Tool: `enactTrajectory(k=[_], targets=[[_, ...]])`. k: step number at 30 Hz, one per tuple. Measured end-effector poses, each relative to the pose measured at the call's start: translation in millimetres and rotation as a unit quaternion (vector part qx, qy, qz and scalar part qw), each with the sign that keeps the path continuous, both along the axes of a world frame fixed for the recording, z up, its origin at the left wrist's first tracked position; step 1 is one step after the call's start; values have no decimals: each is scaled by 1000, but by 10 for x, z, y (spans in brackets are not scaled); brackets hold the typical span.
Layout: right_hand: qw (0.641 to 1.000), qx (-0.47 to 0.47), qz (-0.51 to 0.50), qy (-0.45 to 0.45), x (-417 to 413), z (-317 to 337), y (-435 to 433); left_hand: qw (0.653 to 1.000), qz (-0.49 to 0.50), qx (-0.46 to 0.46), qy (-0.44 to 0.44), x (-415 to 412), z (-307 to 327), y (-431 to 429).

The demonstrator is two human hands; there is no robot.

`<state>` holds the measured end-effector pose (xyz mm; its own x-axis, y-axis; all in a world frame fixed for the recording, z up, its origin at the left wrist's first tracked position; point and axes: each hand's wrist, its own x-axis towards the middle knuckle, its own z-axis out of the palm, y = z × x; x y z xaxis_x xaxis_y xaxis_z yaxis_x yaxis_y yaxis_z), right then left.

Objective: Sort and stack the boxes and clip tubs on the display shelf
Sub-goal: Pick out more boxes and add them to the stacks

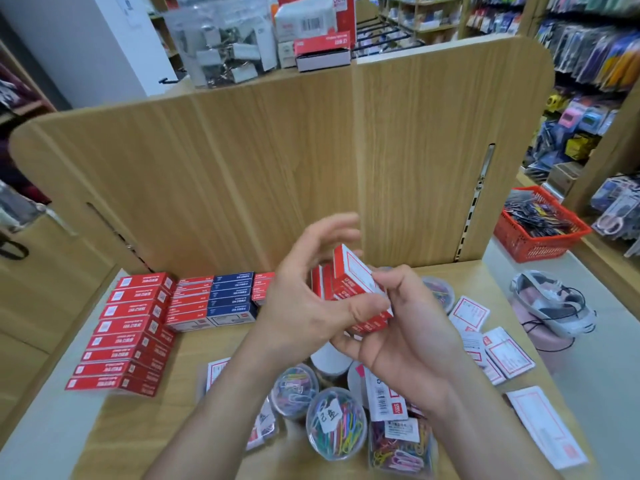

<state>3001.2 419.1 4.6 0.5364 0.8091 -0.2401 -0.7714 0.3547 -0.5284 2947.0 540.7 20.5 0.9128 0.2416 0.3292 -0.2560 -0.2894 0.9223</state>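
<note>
wooden shelf [197,346], red boxes [128,334], clip tubs [336,424]

Bright, even overhead light; shadows soft. Wide-angle bending at frame edges. Left hand [304,289] motion-blurred; upper background soft.

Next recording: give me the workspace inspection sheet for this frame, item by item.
Surface: wooden display shelf, partly covered.
Job's things: red boxes stacked in hand; red box rows at left; blue boxes beside them; clip tubs of coloured paper clips up front.
Clutter: white label packs scattered at right.
Hands: right hand grips the stack, thumb on top; left hand cups its left side, fingers blurred.
Cables: black cord around a bagged white item at right.
Surroundings: red basket, wooden back panel, stationery racks.
</note>
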Motion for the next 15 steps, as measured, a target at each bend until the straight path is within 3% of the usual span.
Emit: enactTrajectory(k=[6,12,15], targets=[[997,78,31,-3,-229,114,47,993,17,115,20,-266,189,7],[985,99,124,-72,-469,165,108,998,62,21,5,-675,237,99],[981,78,119,-133,-615,151,195,998,56,-10,-16,-927,195,193]])
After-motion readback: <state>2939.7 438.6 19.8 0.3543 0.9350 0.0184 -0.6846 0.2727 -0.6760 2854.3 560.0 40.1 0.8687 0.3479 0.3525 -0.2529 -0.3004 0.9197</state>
